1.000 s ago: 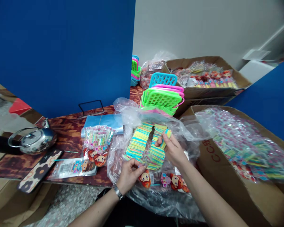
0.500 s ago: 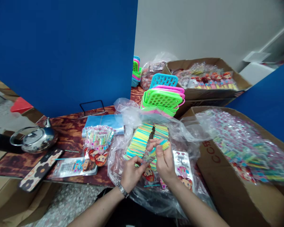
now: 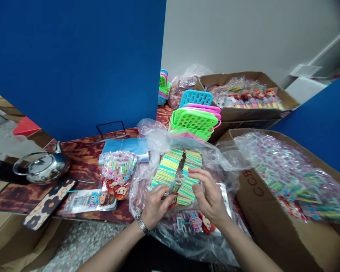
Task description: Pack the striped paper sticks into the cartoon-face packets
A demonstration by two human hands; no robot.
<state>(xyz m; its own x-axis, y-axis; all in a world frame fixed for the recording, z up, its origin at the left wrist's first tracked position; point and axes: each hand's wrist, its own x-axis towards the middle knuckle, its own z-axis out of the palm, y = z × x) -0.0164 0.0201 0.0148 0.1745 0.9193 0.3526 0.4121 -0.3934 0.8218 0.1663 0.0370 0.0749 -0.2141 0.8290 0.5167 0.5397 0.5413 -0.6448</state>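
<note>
My left hand (image 3: 155, 207), with a metal-banded watch at the wrist, pinches a small clear printed packet (image 3: 176, 186) with some coloured sticks inside. The packet stands tilted over a pile of thin yellow and blue sticks (image 3: 166, 170), which lies in two rows on a large clear plastic bag (image 3: 143, 189). To the right of the packet, my right hand (image 3: 211, 200) is open, thumb and fingers apart, with nothing visible in it. Below both hands lies a flat printed packet (image 3: 194, 223) with a cartoon face. A white printed packet is partly hidden behind my right hand.
Filled packets (image 3: 119, 172) and a single packet (image 3: 90, 200) lie left, near a patterned phone case (image 3: 49, 204) and a metal kettle (image 3: 47, 166). Stacked plastic baskets (image 3: 195, 119) stand behind. Cardboard boxes (image 3: 260, 192) of packets are at right.
My right hand has let go of the sticks it held and drawn slightly right, fingers opening. The packet in my left hand now stands more upright and holds sticks.
</note>
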